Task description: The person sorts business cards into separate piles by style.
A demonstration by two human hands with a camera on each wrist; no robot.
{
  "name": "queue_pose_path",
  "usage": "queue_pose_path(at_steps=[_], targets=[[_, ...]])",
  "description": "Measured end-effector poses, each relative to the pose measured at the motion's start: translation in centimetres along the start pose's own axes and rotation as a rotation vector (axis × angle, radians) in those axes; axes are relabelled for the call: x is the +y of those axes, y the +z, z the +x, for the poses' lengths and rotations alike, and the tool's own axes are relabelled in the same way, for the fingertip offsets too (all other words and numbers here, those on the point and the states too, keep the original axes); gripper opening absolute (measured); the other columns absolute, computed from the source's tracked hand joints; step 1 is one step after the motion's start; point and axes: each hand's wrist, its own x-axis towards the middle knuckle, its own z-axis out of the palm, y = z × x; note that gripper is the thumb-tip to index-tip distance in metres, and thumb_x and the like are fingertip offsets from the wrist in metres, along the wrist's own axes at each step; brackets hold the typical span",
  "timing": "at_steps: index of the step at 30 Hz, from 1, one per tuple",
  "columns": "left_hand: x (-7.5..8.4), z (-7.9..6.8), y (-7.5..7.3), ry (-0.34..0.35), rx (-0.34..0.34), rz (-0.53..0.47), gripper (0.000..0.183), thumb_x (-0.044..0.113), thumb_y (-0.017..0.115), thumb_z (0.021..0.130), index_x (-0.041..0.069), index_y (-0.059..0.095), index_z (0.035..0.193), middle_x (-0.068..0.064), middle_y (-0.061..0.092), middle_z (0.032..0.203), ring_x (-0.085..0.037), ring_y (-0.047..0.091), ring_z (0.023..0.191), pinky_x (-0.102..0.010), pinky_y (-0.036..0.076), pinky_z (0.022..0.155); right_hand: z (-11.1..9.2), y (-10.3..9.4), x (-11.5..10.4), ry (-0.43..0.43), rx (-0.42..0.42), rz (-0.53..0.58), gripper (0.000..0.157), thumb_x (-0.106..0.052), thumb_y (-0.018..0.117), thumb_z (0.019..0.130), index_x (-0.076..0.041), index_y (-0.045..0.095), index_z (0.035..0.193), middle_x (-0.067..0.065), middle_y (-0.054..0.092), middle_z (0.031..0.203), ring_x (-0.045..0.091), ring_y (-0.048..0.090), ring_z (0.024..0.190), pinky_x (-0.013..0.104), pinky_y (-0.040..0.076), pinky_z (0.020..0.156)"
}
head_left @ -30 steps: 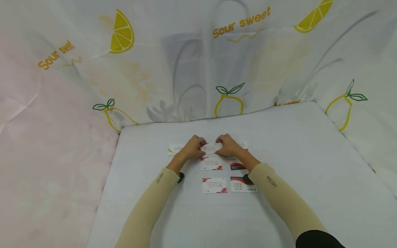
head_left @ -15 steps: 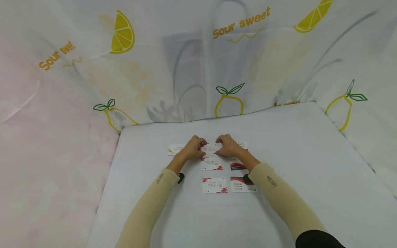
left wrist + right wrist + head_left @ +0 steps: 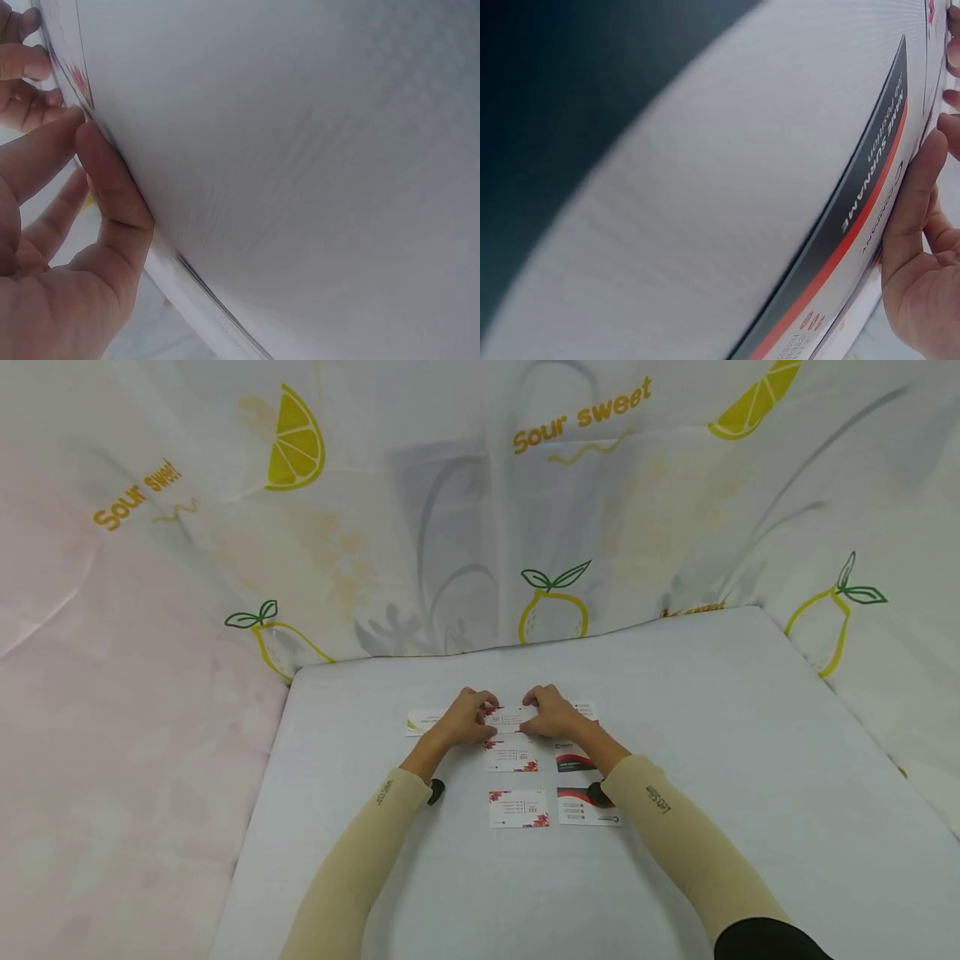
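Head view | left hand (image 3: 465, 717) and right hand (image 3: 553, 713) pinch opposite ends of red-flowered card (image 3: 507, 719) | matching card (image 3: 512, 754) just below

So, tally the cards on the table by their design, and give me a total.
White cards with red floral corners: 3
Cards with red and dark bands: 2
Card with yellow-green stripe, partly covered: 1
Partly covered card, design unclear: 1
Total in view: 7

Head cam: high, looks fwd/down, L hand (image 3: 467, 717) + R hand (image 3: 553, 714) mid-frame.
L wrist cam: v. close, tilted, L hand lower left.
R wrist cam: same, R hand rt edge.
Head/R wrist overlap: black-red card (image 3: 870, 165).
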Motion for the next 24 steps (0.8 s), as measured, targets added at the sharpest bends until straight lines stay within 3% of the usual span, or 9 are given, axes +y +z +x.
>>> queue_pose_path(at_steps=[9,18,24], targets=[[-0.1,0.1,0.2,0.002,0.004,0.023,0.042,0.014,0.076,0.086,0.010,0.061,0.125,-0.014,0.050,0.120,-0.016,0.053,0.085,-0.029,0.045,0.078,0.1,0.2,0.1,-0.001,0.012,-0.021,0.044,-0.024,0.069,0.090,-0.007,0.055,0.128,0.016,0.045,0.135,0.031,0.050,0.122,0.045,0.041,0.106],[0.3,0.1,-0.5,0.001,0.009,-0.008,0.046,0.019,0.075,0.087,0.013,0.057,0.129,-0.015,0.051,0.120,-0.019,0.053,0.090,-0.031,0.047,0.078,-0.1,-0.6,-0.2,0.001,0.001,0.051,0.051,-0.027,0.070,0.090,-0.006,0.048,0.130,0.017,0.044,0.135,0.030,0.049,0.116,0.045,0.042,0.103],[0.8,-0.6,-0.8,0.010,0.027,-0.068,0.051,0.034,0.072,0.090,0.013,0.054,0.134,-0.016,0.053,0.127,-0.023,0.056,0.101,-0.034,0.051,0.080,-0.5,-1.1,0.4,0.015,-0.031,0.151,0.057,-0.026,0.074,0.087,-0.008,0.045,0.133,0.020,0.042,0.139,0.030,0.053,0.109,0.037,0.052,0.086]])
